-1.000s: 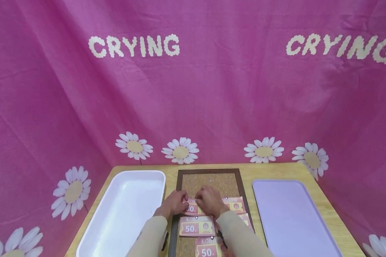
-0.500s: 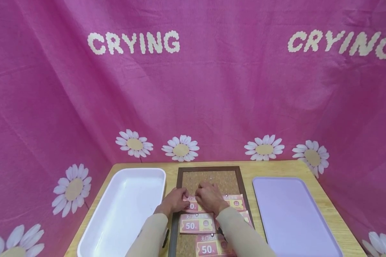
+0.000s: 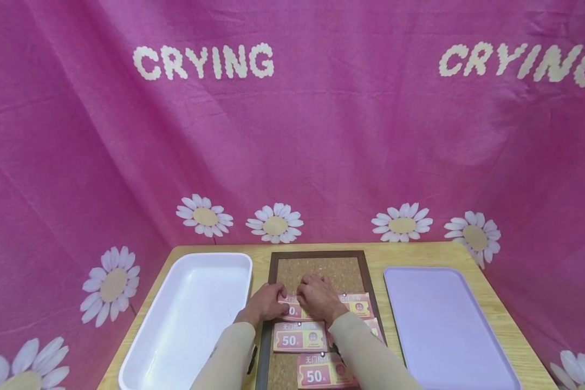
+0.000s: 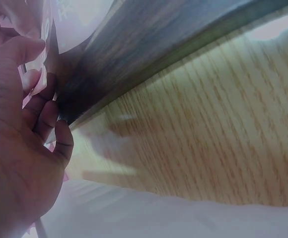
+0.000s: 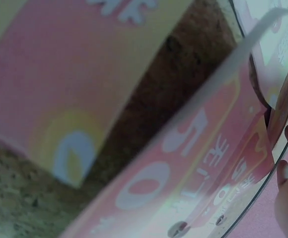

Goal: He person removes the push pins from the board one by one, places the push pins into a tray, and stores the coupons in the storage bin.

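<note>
Near the top of the cork board (image 3: 319,266), one coupon (image 3: 296,312) lies with its long side across the board. The left hand (image 3: 267,302) pinches its left end, by the board's left edge; the right hand (image 3: 319,298) bends over it, grip unclear.

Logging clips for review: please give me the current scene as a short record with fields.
Left hand: pinches the left end of the upper-left coupon
Right hand: over the same coupon; what its fingers hold is hidden
Board: cork, dark frame, several other coupons on it
White tray: left of board
Lilac tray: right of board
Table: light wood
Backdrop: pink, printed with daisies and "CRYING"
</note>
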`<action>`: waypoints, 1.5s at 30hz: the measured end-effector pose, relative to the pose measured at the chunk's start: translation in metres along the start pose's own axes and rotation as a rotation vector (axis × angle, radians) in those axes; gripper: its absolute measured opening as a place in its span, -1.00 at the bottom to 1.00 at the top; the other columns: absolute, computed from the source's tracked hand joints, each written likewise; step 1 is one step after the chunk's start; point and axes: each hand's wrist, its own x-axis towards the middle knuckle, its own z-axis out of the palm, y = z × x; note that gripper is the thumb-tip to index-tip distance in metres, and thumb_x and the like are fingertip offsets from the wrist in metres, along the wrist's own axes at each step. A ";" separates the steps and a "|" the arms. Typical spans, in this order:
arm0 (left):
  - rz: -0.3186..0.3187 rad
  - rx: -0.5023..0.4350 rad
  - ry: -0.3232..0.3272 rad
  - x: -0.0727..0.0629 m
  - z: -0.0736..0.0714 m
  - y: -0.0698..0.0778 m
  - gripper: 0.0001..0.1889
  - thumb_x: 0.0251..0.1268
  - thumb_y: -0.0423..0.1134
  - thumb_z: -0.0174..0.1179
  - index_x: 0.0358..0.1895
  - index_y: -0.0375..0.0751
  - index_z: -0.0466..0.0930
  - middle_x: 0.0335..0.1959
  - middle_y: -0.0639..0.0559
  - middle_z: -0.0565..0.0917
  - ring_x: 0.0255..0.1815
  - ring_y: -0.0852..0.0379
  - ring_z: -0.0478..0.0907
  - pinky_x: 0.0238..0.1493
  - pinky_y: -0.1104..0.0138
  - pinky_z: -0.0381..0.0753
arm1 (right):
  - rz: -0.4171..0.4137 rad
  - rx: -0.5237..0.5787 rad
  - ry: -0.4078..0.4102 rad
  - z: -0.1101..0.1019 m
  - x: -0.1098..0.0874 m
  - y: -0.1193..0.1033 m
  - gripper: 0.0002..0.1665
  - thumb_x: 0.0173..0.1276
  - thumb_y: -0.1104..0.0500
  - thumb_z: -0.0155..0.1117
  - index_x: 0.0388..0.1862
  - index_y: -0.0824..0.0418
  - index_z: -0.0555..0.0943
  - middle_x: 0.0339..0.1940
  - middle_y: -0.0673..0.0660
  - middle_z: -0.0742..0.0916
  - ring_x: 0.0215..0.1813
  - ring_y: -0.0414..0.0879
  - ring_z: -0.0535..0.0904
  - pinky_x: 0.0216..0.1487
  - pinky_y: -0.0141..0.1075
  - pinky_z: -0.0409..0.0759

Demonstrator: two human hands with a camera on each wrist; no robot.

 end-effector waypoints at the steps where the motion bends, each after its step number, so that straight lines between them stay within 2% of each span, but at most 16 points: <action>1: -0.003 -0.002 -0.003 0.000 0.000 0.000 -0.76 -0.02 -0.09 0.34 -0.32 0.02 0.48 -0.46 0.14 0.50 -0.40 0.16 0.44 -0.33 0.33 0.40 | -0.003 0.001 0.006 0.000 0.000 0.000 -0.90 0.25 0.06 0.25 -0.41 -0.04 0.69 -0.30 -0.09 0.61 -0.15 -0.12 0.50 -0.16 -0.18 0.31; 7: -0.019 -0.004 -0.013 0.002 0.001 -0.001 -0.75 -0.02 -0.07 0.34 -0.33 0.04 0.47 -0.44 0.13 0.52 -0.38 0.15 0.45 -0.30 0.32 0.41 | -0.007 -0.004 0.005 0.001 0.000 0.001 -0.90 0.25 0.08 0.23 -0.41 -0.03 0.68 -0.32 -0.09 0.61 -0.17 -0.12 0.52 -0.18 -0.19 0.31; 19: -0.026 -0.007 -0.012 0.001 0.000 0.001 -0.74 -0.03 -0.04 0.34 -0.30 0.03 0.49 -0.46 0.12 0.50 -0.39 0.15 0.43 -0.32 0.32 0.39 | 0.044 0.018 -0.112 -0.001 0.002 0.001 -0.85 0.34 0.04 0.16 -0.29 -0.01 0.67 -0.20 -0.08 0.64 -0.06 -0.10 0.54 0.00 -0.12 0.37; 24: -0.053 -0.010 -0.028 0.001 -0.001 0.002 -0.74 0.00 -0.01 0.35 -0.31 0.07 0.48 -0.41 0.12 0.51 -0.35 0.14 0.43 -0.27 0.29 0.41 | 0.043 0.050 -0.086 -0.002 0.002 0.001 -0.88 0.32 0.04 0.20 -0.33 -0.02 0.67 -0.23 -0.09 0.63 -0.07 -0.11 0.54 0.01 -0.11 0.39; 29: -0.047 -0.012 -0.033 0.001 -0.001 0.001 -0.75 0.01 -0.04 0.35 -0.30 0.06 0.49 -0.42 0.12 0.52 -0.36 0.14 0.44 -0.28 0.29 0.42 | 0.038 0.103 -0.051 0.000 0.000 0.004 -0.91 0.28 0.05 0.28 -0.35 -0.01 0.69 -0.25 -0.09 0.63 -0.07 -0.12 0.56 0.02 -0.07 0.44; 38: -0.069 -0.025 -0.048 0.002 0.000 -0.001 -0.73 0.01 -0.01 0.36 -0.28 0.07 0.49 -0.39 0.12 0.53 -0.34 0.14 0.46 -0.27 0.29 0.42 | 0.076 0.181 -0.066 0.001 0.000 0.006 -0.91 0.24 0.06 0.31 -0.32 -0.01 0.73 -0.19 -0.06 0.65 -0.08 -0.08 0.58 -0.08 -0.11 0.43; 45: -0.077 -0.022 -0.043 0.002 0.000 -0.002 -0.73 0.00 -0.02 0.37 -0.29 0.08 0.48 -0.39 0.12 0.52 -0.34 0.14 0.45 -0.27 0.30 0.41 | 0.078 0.179 -0.061 0.001 0.001 0.005 -0.92 0.25 0.05 0.30 -0.39 -0.02 0.71 -0.19 -0.06 0.64 -0.08 -0.09 0.57 -0.12 -0.12 0.41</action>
